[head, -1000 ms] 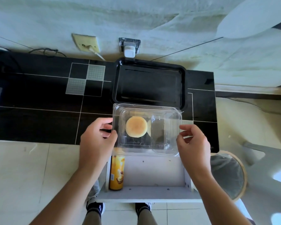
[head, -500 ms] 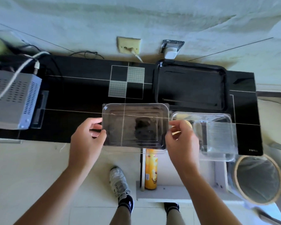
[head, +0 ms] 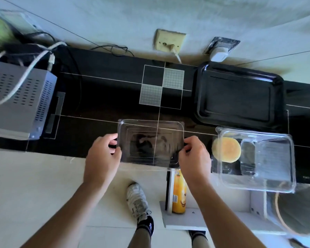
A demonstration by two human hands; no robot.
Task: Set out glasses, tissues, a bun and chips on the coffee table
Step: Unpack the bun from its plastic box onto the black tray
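A clear plastic lid (head: 150, 140) lies flat over the front edge of the black coffee table (head: 104, 97). My left hand (head: 102, 156) pinches its left edge and my right hand (head: 193, 156) pinches its right edge. To the right sits the open clear plastic container (head: 268, 167), overhanging the table's front edge, with a round golden bun (head: 225, 149) in its left part. A yellow chips can (head: 179, 192) stands upright on a low white shelf (head: 186, 221) below the table, partly hidden by my right wrist.
A black tray (head: 240, 93) lies at the table's back right. A grey box with cables (head: 16, 101) sits at the table's left end. A round bin (head: 301, 212) stands at lower right. Wall sockets (head: 170, 40) are behind the table. My feet show on the tiled floor.
One second ago both hands held the closed container. The lid has since come off and moved left in both hands; the container with the bun stays at the right.
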